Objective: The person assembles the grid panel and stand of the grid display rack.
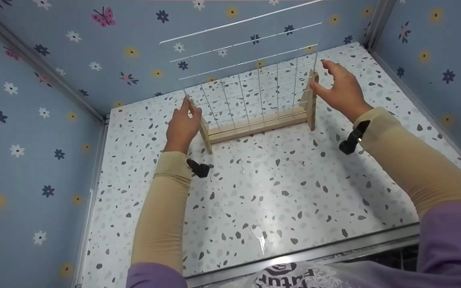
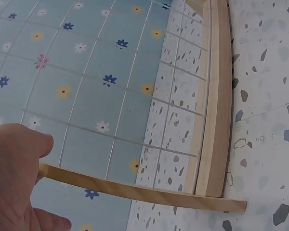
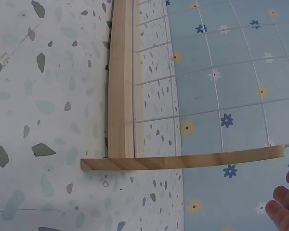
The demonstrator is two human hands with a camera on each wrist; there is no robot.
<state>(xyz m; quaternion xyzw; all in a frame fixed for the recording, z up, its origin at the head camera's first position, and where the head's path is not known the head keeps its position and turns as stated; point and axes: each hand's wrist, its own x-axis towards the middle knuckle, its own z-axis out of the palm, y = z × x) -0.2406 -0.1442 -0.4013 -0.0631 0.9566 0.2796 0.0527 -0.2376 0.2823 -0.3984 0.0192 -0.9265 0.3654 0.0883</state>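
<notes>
A white wire grid (image 1: 249, 88) stands upright in a wooden stand, rising from its bottom bar (image 1: 258, 128) between two wooden end pieces. My left hand (image 1: 183, 127) is at the top of the left end piece (image 2: 135, 191). In the left wrist view the thumb lies on the grid side, apart from the wood, and other fingers are on the far side; part of the contact is hidden. Beside the right end piece (image 3: 183, 162), my right hand (image 1: 344, 89) is spread with thumb and fingers apart. The right wrist view shows its fingertips (image 3: 282, 209) away from the wood.
The stand rests on a white speckled tabletop (image 1: 262, 192). Blue flowered panels (image 1: 46, 140) enclose the back and both sides, with the back one close behind the grid. A metal edge (image 1: 294, 256) runs along the front, near the person's body.
</notes>
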